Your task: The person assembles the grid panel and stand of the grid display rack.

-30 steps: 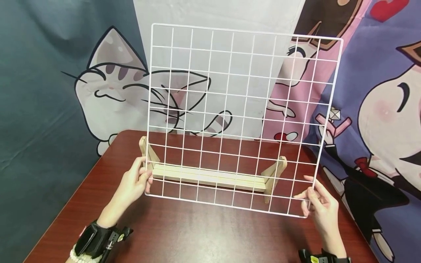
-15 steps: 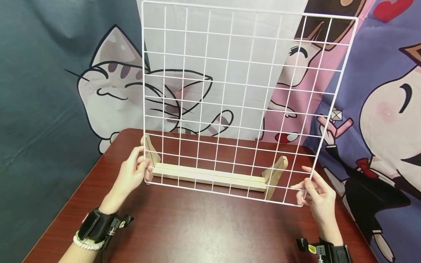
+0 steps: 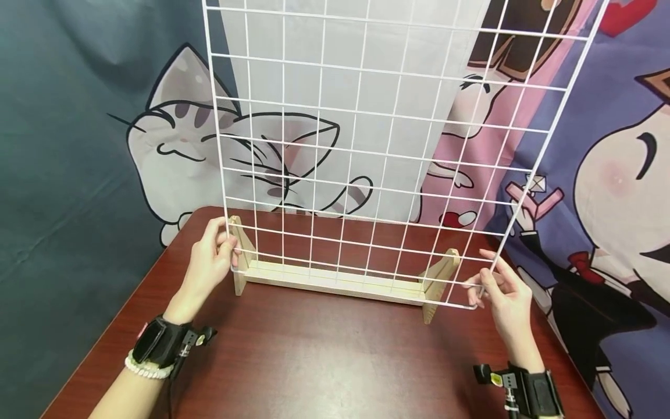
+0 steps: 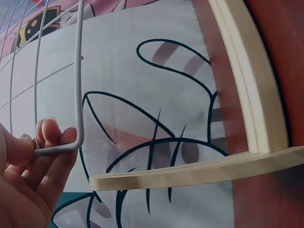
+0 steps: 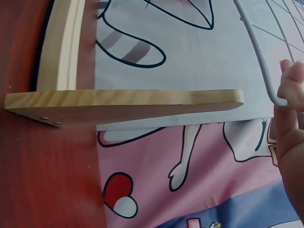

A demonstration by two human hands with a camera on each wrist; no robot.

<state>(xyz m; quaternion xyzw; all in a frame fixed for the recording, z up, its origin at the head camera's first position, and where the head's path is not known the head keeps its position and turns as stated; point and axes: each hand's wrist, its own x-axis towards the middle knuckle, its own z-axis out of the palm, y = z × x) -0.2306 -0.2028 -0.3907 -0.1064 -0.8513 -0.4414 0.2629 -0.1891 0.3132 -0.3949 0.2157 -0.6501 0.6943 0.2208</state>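
Note:
A white wire grid panel (image 3: 360, 110) is held upright in the air, its top edge beyond the head view. My left hand (image 3: 211, 253) grips its lower left corner, thumb and curled fingers around the wire, also plain in the left wrist view. At the lower right corner my right hand (image 3: 502, 294) pinches the side wire. Behind and below the panel stands a pale wooden stand (image 3: 335, 280), a long grooved bar with an upright end piece (image 3: 438, 282) at each end. In both wrist views the panel's corners are apart from the wooden end pieces.
The stand rests on a dark red-brown table (image 3: 335, 355). A cloth backdrop (image 3: 68, 145) printed with cartoon cats hangs behind and to the right of the table. Each wrist wears a black strap (image 3: 162, 343) with a small camera.
The panel has risen and come to fill more of the head view, its top passing out of frame. Both hands have moved up and farther out over the table with it. The stand has stayed put.

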